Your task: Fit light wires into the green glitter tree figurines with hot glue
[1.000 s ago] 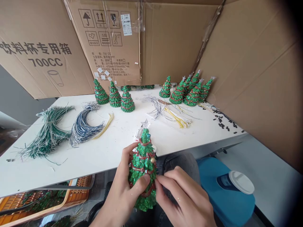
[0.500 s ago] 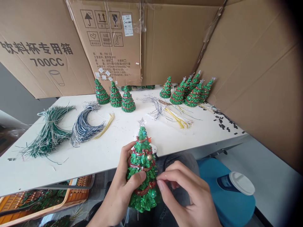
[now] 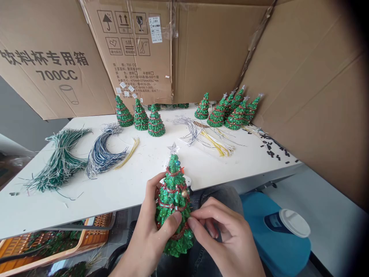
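Observation:
A green glittery Christmas tree point(image 3: 173, 192) with red garlands, small balls and a clear star on top stands upright over my lap, at the table's front edge. My left hand point(image 3: 155, 227) is wrapped round its left side, the thumb across its front. My right hand point(image 3: 221, 234) is at the tree's lower right side, thumb and forefinger pressed together against the branches; anything between those fingertips is too small or hidden to name.
On the white table point(image 3: 150, 165) lie green wires point(image 3: 60, 157), blue wires point(image 3: 105, 156) and yellow-white wires point(image 3: 217, 142). Several small trees point(image 3: 156, 123) stand behind. Cardboard boxes point(image 3: 213, 50) wall the back. A lidded cup point(image 3: 288, 223) stands on a blue stool point(image 3: 259, 215); an orange basket point(image 3: 95, 234) is below left.
The tree has turned slightly and its base has shifted a little right. My right hand's fingertips have moved slightly left and now press at the tree's side.

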A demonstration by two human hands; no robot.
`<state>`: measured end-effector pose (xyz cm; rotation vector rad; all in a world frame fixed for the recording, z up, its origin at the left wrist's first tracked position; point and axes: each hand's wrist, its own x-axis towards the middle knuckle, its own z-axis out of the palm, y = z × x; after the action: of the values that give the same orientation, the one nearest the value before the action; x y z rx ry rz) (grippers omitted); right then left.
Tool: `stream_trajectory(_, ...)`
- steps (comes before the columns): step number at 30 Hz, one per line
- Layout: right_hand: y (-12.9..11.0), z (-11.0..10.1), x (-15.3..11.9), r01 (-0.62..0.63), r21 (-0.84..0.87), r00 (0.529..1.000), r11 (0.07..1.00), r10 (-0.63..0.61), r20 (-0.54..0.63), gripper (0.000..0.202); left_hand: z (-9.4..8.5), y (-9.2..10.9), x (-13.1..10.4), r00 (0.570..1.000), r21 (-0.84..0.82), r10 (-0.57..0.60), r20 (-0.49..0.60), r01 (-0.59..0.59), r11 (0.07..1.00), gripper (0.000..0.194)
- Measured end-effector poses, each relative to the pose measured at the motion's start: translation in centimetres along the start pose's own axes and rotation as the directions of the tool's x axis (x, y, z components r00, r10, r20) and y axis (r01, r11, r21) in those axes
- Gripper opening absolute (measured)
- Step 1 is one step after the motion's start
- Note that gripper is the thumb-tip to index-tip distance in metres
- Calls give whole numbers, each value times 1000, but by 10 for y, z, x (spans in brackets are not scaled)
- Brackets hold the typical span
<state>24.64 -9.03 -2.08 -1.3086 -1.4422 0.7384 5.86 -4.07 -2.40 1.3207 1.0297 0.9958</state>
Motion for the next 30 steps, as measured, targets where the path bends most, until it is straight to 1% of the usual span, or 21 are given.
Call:
stream_trajectory(5,2,1,-3,-44,101,999,994,45,-15,18,0,-1,-1,1000,-13,-7,8,7,1000,74)
stream_trajectory(10,6,4,-6,-47,124,997,991,53,-50,20,1,0,-1,1000,-15,-3,-13,3,1000,75)
stream_trajectory(12,6,6,-7,-24,123,996,992,33,-79,21,2,0,-1,1000,-25,-8,-22,7,1000,76)
stream_trajectory(15,5,9,-8,43,78,991,996,-32,-128,19,2,0,-1,999,-45,-21,-26,20,999,77)
stream_trajectory(17,3,10,-8,81,46,987,996,-74,-143,18,2,1,-1,999,-55,-31,-26,30,998,77)
stream_trajectory(20,1,9,-5,104,48,984,993,-96,-149,18,0,2,-1,999,-58,-38,-28,37,998,75)
stream_trajectory(23,-1,4,-1,115,56,985,992,-106,-138,17,-2,2,0,999,-91,-45,-14,43,995,75)
stream_trajectory(28,-3,-3,5,188,13,982,982,-188,-25,15,-4,0,5,993,-294,-101,63,115,949,74)
stream_trajectory(30,-3,-3,5,239,-7,971,971,-239,-16,15,-5,-1,6,990,-353,-110,93,136,926,71)
